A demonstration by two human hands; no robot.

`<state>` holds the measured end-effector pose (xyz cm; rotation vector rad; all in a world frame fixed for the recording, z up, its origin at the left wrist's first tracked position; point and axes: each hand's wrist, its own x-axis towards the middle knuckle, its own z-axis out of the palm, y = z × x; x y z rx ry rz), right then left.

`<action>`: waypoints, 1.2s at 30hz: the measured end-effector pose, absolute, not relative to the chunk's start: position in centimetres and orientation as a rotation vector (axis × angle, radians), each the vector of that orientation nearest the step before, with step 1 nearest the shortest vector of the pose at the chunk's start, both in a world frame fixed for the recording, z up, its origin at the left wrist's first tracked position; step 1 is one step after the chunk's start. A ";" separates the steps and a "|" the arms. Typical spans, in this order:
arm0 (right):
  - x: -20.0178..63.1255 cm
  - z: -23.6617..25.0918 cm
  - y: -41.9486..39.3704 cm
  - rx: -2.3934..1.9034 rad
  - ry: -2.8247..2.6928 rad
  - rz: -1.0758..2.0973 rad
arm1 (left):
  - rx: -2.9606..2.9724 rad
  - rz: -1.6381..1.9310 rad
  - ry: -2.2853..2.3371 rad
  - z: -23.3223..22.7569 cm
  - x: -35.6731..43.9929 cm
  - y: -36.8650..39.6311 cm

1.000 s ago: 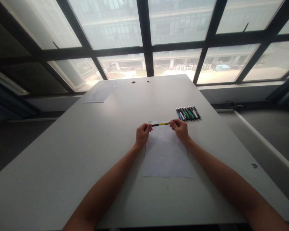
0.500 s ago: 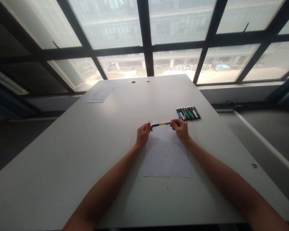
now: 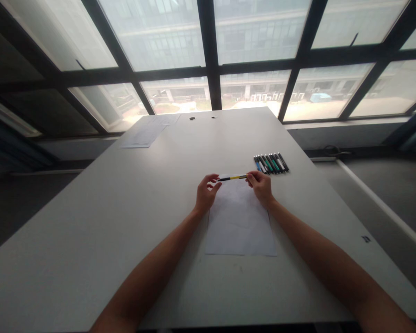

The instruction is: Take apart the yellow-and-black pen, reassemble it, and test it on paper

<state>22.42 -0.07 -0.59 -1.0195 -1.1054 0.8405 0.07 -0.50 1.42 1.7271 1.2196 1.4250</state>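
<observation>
Head view: nearest me, a white sheet of paper [image 3: 241,226] lies on the pale worktop [image 3: 125,222]. Over its far end, the right hand [image 3: 261,186] pinches one end of a yellow-and-black pen [image 3: 233,177], held roughly level; the left hand [image 3: 205,192] has thumb and fingers parted around the dark end, contact unclear. Just beyond the right hand sits a row of pens [image 3: 271,163], then loose papers [image 3: 147,132] far left, then dark-framed windows [image 3: 173,34]

1. Papers [image 3: 143,136] are lying far left on the table [image 3: 180,157].
2. A round dark spot [image 3: 192,119] is showing near its far edge.
3. A big window [image 3: 212,46] is letting in light.
4. A building [image 3: 260,27] is standing outside.
5. Blue curtains [image 3: 411,127] are hanging on both sides.
</observation>
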 end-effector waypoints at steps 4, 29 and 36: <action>22.4 -0.5 -0.1 -1.013 -1.100 0.846 | 1.721 1.432 1.248 1.4 0.1 -0.4; 22.3 -0.3 -0.3 -1.002 -1.140 0.871 | 1.657 1.354 1.309 1.3 0.1 -0.4; 22.3 -0.3 -0.3 -0.984 -1.148 0.889 | 1.640 1.339 1.307 1.1 0.0 -0.3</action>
